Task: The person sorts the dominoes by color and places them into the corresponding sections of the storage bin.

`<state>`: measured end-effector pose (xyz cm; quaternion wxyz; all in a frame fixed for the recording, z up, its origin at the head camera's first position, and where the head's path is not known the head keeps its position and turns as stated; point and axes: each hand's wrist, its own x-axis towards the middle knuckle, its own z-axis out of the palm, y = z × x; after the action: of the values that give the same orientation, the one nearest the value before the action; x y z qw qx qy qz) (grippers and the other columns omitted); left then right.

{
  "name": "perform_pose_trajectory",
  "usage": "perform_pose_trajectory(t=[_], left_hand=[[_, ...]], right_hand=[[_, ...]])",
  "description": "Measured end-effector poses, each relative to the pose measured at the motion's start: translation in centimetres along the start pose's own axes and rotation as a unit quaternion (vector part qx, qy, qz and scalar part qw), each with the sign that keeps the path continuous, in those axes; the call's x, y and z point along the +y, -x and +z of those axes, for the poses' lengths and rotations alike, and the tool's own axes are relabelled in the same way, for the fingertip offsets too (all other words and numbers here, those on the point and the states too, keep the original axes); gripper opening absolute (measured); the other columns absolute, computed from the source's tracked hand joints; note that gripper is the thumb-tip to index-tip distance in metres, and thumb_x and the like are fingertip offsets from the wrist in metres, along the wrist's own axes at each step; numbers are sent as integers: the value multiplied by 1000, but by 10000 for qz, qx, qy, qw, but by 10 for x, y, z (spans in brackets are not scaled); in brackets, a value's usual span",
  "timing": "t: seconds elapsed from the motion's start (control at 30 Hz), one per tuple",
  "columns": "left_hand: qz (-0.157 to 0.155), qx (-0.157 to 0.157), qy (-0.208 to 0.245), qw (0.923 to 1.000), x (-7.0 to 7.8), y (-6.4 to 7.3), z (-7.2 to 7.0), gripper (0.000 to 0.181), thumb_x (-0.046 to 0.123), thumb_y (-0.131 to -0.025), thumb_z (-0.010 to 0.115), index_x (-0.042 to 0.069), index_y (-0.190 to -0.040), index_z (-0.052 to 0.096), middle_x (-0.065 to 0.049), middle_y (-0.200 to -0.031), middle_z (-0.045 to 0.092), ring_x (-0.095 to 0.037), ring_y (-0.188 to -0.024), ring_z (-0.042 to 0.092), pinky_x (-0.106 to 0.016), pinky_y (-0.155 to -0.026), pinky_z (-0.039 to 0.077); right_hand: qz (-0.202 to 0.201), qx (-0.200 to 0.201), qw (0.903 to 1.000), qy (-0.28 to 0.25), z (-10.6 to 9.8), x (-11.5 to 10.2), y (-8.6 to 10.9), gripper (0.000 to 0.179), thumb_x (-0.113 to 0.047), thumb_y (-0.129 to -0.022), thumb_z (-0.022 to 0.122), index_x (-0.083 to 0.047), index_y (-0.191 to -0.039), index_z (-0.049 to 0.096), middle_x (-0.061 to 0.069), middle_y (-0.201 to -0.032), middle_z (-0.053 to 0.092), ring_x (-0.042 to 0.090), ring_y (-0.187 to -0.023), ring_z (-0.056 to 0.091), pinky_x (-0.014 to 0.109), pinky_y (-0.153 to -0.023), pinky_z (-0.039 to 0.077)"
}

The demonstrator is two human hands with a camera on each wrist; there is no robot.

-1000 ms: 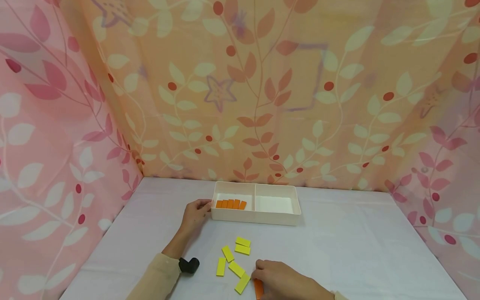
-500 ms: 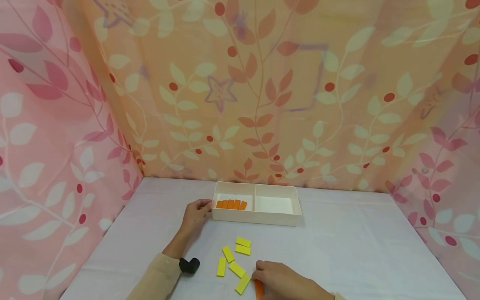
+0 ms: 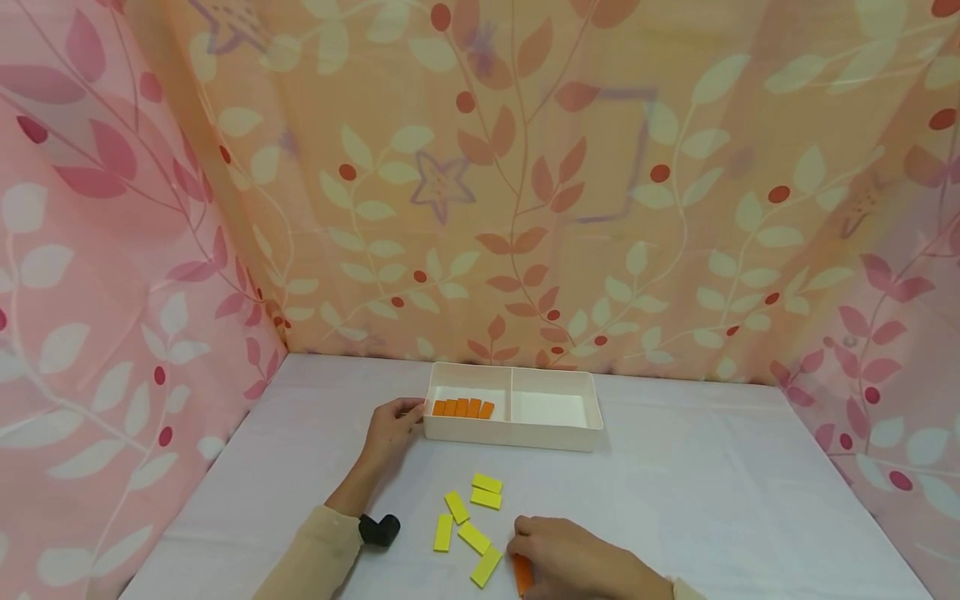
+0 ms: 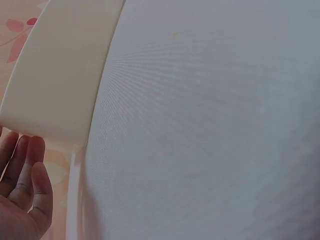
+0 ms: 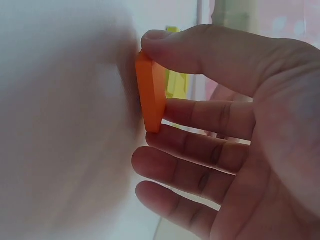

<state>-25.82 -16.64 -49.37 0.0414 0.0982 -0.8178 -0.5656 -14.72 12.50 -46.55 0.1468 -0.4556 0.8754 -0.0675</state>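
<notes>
My right hand [image 3: 573,554] pinches an orange rectangular block [image 5: 151,92] between thumb and fingers, close over the white tabletop. In the head view, part of this block lies hidden under the hand. Several yellow blocks [image 3: 474,538] lie flat on the cloth to its left. Farther off stands a cream two-compartment box [image 3: 513,433], where several orange blocks [image 3: 461,408] lean in a row in the left compartment. My left hand [image 3: 393,429] touches the box's left end; in the left wrist view its nearly straight fingertips rest against the outer wall.
A black strap piece [image 3: 378,531] sits at the left sleeve's cuff. Patterned curtains [image 3: 517,208] rise behind the table and along both sides. White cloth [image 3: 690,483] covers the table to the right of the box.
My right hand has shifted very slightly right and forward with the orange block. The left hand, the box and the yellow blocks stay where they were.
</notes>
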Motion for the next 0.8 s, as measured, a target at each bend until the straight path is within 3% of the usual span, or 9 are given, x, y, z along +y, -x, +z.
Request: perform_pose_trajectory(t=[0.17,0.63,0.8], left_hand=[[-18,43,-70,10000,1,-1,0,28,25,-97,61,5,-116,68,-12,-109,69,-20,-92,65,-26,-74,54],[-25,45,-51,10000,1,-1,0,28,25,-97,61,5,-115,68,-11,-108,70,-18,-90,65,-27,-75,54],[2,33,-47,10000,2,0,0,28,24,-97,61,4,-115,68,-12,-108,70,-18,-90,65,-27,-74,54]], right_hand=[[143,139,9998,42,-3,4,0,31,-37,-74,80,-25,-101,69,-17,-85,46,-3,-68,40,14,-62,39],[426,306,9978,-397,-22,17,1,37,-36,-77,79,-21,-109,70,-17,-90,52,-3,-75,45,17,-72,47],[535,354,9957,-675,-29,19,3,38,-33,-77,79,-20,-111,69,-17,-93,53,-3,-75,45,17,-69,45]])
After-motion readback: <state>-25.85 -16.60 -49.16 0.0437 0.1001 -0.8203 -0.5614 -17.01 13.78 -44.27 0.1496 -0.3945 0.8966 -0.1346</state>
